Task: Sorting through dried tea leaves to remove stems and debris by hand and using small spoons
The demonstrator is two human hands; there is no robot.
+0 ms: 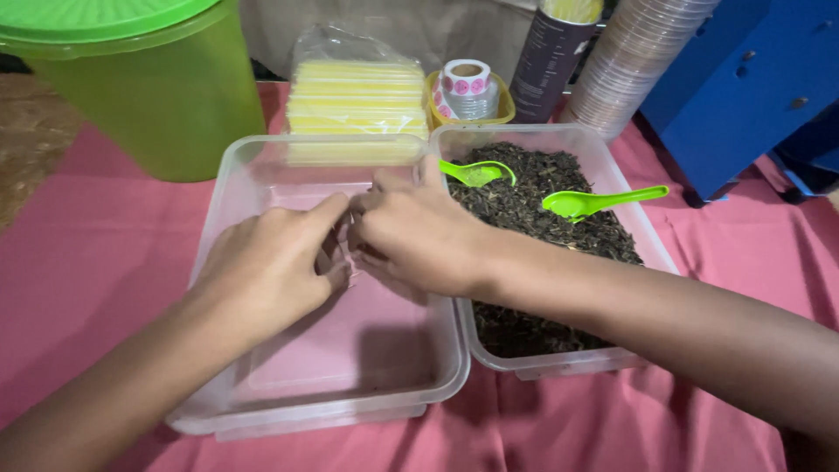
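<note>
Fingertips of my left hand (pixel 271 262) and right hand (pixel 418 234) meet, pinching something small and clear I can't identify over the empty left tub (pixel 262 385) — best worked gently, low inside its walls, away from the tea-leaf tub (pixel 603 153) — spoons (pixel 594 203) untouched.

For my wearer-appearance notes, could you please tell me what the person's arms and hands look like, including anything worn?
Both forearms are bare as far as the picture shows, with no sleeves in view. The left hand and right hand wear no gloves, and no rings, watch or bracelets show. Fingernails are mostly hidden.
</note>
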